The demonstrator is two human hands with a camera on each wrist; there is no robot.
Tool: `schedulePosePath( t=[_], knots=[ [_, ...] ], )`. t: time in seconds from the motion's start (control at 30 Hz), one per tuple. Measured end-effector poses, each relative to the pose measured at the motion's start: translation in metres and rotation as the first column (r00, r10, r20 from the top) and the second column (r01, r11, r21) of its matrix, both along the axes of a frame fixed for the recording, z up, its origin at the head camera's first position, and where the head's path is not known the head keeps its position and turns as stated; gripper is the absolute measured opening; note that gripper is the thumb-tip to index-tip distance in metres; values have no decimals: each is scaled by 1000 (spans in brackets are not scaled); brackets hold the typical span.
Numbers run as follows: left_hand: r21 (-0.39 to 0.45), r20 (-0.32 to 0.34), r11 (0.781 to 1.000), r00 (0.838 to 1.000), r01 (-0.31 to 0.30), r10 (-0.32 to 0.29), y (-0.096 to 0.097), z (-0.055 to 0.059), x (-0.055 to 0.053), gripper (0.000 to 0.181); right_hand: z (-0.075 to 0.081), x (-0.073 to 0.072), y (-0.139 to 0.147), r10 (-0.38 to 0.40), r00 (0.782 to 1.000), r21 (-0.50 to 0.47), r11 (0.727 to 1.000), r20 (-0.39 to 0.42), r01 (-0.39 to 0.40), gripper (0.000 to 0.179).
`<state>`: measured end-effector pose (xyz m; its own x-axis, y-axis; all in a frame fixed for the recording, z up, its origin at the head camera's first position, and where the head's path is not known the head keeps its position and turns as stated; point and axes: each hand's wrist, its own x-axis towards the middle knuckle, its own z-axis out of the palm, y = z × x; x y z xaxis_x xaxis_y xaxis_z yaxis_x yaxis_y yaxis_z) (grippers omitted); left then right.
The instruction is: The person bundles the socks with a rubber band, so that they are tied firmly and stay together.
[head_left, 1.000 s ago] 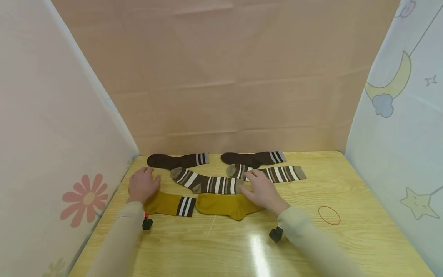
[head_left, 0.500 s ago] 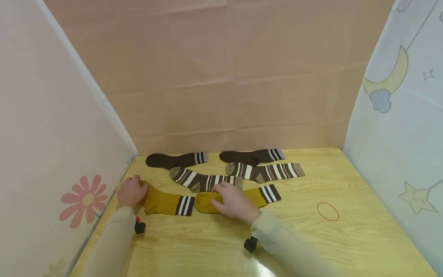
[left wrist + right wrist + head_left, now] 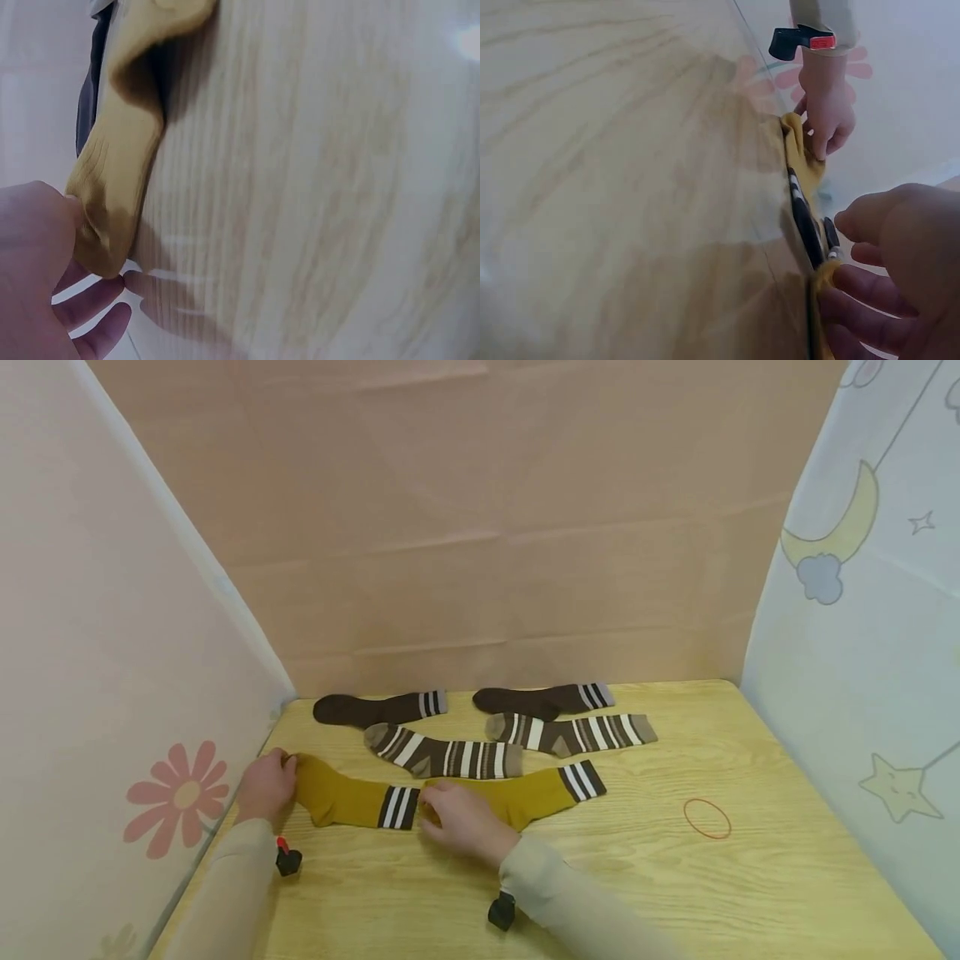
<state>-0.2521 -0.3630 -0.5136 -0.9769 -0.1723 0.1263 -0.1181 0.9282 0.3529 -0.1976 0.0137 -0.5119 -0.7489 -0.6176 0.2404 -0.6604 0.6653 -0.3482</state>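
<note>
Two mustard socks with dark, white-striped cuffs lie end to end. My left hand (image 3: 266, 787) pinches the toe of the left mustard sock (image 3: 352, 800); in the left wrist view its thumb lies over the toe (image 3: 101, 240) and fingers reach under it. At the toe end of the right mustard sock (image 3: 536, 793), my right hand (image 3: 467, 821) rests with its fingers touching the fabric. The right wrist view shows that hand (image 3: 907, 277) with a gap between its upper digit and the fingers on the sock. Part of this sock is hidden beneath the hand.
Behind lie two brown striped socks, left striped sock (image 3: 457, 757) and right striped sock (image 3: 600, 733). Farther back are left dark sock (image 3: 363, 710) and right dark sock (image 3: 517, 702). Cloth walls, including the left wall (image 3: 112, 610), enclose the wooden table (image 3: 637, 877). A red oval (image 3: 707, 818) marks the right side.
My right hand has slid left from the right mustard sock's cuff to its toe, uncovering the cuff. My left hand has moved left and nearer, from over the left sock to its toe tip.
</note>
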Motion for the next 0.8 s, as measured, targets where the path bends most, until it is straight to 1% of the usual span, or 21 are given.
schedulePosePath(
  t=[0.13, 0.27, 0.37, 0.47, 0.57, 0.67, 0.8],
  knots=[
    [-15, 15, 1000, 1000, 3, -2, -7, -1, 1, 26, -4, 4, -8, 0, 1000, 35, 999, -23, 0, 16],
    [-28, 8, 999, 1000, 18, -18, -12, -2, 2, 24, -4, 7, -13, -16, 999, 60, 998, -36, 18, 19],
    [-24, 10, 999, 999, 30, -30, -13, -1, 3, 24, -5, 7, -15, -16, 997, 75, 997, -79, 21, 18],
    [-26, 16, 999, 999, 38, -38, -11, 2, 5, 24, -6, 6, -19, 2, 992, 88, 996, -123, 9, 16],
    [-24, 32, 999, 999, 29, -28, -12, 4, 6, 24, -7, 6, -23, 17, 989, 109, 994, -144, -1, 13],
    [-26, 37, 999, 999, 25, -24, -13, 4, 7, 25, -9, 6, -26, 4, 990, 116, 993, -141, 13, 13],
    [-20, 39, 1000, 999, 24, -23, -16, 5, 9, 24, -9, 7, -29, -40, 992, 99, 994, -120, 52, 11]
  ],
)
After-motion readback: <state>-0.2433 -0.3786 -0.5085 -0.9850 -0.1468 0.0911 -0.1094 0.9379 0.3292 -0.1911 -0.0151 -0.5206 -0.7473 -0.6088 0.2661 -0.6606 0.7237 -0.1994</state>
